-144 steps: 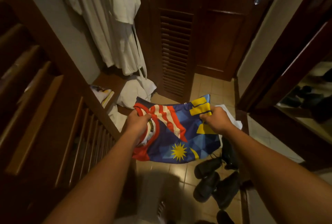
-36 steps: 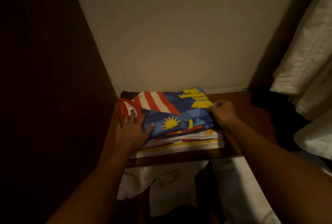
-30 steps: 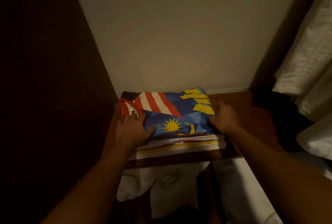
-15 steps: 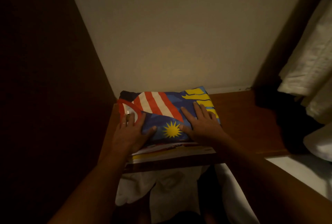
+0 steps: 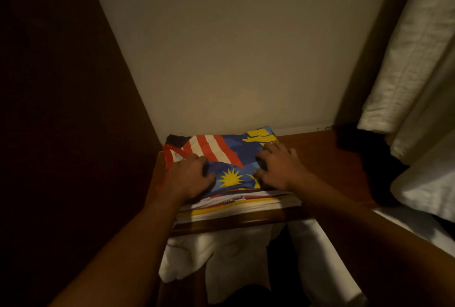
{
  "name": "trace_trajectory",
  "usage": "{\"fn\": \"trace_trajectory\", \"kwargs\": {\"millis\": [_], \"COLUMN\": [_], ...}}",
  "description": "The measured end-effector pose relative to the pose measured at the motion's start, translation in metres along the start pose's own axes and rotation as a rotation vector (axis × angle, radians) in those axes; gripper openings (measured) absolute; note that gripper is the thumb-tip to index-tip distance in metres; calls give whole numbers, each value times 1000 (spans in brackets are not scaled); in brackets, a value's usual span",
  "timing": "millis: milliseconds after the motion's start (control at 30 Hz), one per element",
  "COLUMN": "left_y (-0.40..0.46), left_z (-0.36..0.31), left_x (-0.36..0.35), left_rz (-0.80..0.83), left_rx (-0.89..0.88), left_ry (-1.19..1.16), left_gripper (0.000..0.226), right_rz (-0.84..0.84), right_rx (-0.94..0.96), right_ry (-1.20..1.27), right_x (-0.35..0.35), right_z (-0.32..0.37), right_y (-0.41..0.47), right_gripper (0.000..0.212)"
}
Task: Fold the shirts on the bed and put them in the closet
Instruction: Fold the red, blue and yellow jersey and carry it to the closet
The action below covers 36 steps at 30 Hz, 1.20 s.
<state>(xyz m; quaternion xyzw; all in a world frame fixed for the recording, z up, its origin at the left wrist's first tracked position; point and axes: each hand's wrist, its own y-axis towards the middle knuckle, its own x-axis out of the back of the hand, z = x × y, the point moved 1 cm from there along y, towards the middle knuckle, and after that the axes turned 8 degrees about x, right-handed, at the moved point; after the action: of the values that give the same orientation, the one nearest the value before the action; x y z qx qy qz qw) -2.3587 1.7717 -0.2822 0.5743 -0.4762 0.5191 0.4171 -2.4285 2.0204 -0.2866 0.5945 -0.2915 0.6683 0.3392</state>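
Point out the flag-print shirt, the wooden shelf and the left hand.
flag-print shirt [image 5: 222,150]: head view, on its red and white stripes.
wooden shelf [image 5: 322,159]: head view, on bare wood right of the stack.
left hand [image 5: 189,178]: head view, on the back of the hand.

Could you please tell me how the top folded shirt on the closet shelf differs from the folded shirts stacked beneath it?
The top folded shirt shows its whole upper face: blue with red and white stripes and a yellow star. The folded shirts beneath show only their front edges, white and yellow. The left hand and right hand rest on the top shirt; neither plainly touches the lower ones. Both are folded flat in one stack on the wooden shelf.
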Motion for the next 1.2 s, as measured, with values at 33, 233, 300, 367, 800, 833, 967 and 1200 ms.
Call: {"fn": "trace_trajectory", "kwargs": {"millis": [33, 233, 300, 367, 800, 833, 967, 1200], "left_y": [-4, -34, -48, -71, -215, -229, -279, -362], "left_z": [-5, -29, -35, -43, -75, -75, -74, -66], "left_x": [6, 40, 55, 79, 349, 372, 448, 499], "left_rz": [16, 39, 55, 117, 271, 282, 301, 265], "left_rx": [-15, -39, -36, -42, -7, -2, 10, 213], "left_ry": [-46, -109, -110, -118, -33, -32, -42, -330], "left_gripper": [41, 28, 28, 28, 35, 36, 43, 23], "right_rz": [-1, -11, -24, 23, 179, 182, 205, 211], "right_rx": [-7, 32, 68, 76, 99, 99, 113, 200], "right_ry": [8, -16, -43, -28, -96, -97, -32, 145], "right_x": [5, 36, 54, 84, 343, 364, 438, 493], "right_z": [2, 16, 23, 36, 159, 170, 210, 255], "right_y": [-6, -39, -49, -65, -179, -189, -220, -278], "right_gripper": [55, 53, 45, 34, 28, 28, 28, 34]}}
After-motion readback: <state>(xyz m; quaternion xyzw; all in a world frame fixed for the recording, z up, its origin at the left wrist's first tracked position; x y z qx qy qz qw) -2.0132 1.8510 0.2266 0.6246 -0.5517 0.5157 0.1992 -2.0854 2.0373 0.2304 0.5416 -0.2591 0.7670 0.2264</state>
